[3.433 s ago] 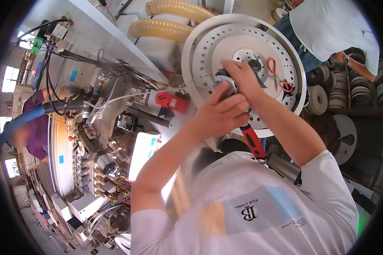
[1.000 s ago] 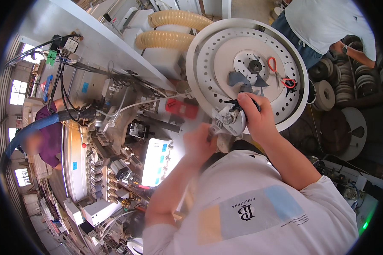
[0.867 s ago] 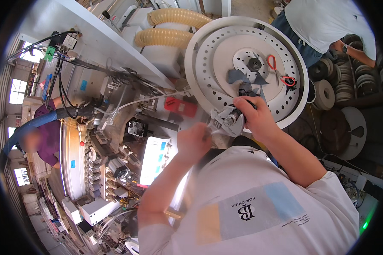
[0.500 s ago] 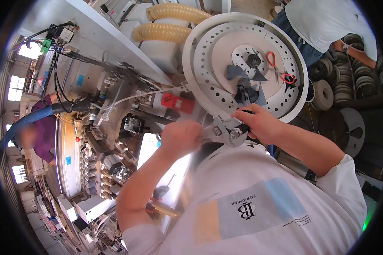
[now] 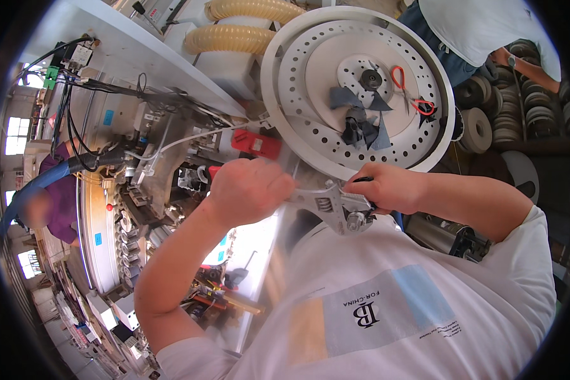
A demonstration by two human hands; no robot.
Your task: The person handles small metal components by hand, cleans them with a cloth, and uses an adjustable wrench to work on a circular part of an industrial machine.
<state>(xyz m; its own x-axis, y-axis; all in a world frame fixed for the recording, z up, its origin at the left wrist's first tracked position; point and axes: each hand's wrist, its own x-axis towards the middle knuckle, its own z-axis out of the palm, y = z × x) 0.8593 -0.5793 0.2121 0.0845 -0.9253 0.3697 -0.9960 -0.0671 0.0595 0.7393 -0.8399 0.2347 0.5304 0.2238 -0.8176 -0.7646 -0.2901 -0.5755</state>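
Note:
My left hand (image 5: 250,190) is closed round the handle of a silver adjustable wrench (image 5: 311,199). The wrench head, with its worm screw showing, points toward my right hand and meets a metal piece with a bolt or nut (image 5: 356,221) in front of my shirt. My right hand (image 5: 389,187) is closed round a black-gripped part beside the wrench jaws. Fingers cover most of that part, so its kind is unclear. Just beyond my hands is a round, light-coloured perforated disc (image 5: 294,117) with a raised rim.
Red-handled scissors (image 5: 406,95) and dark cloth scraps (image 5: 361,126) lie on the disc. A red case (image 5: 256,144) sits left of it. Machinery with cables and a blue hose (image 5: 50,174) fills the left. Another person (image 5: 487,28) stands far right near stacked rolls (image 5: 475,130); someone in purple (image 5: 60,202) is far left.
My left hand has moved left and slightly away from my body, and the wrench shows more clearly between the hands. My right hand keeps its grip. The whole view has shifted a little.

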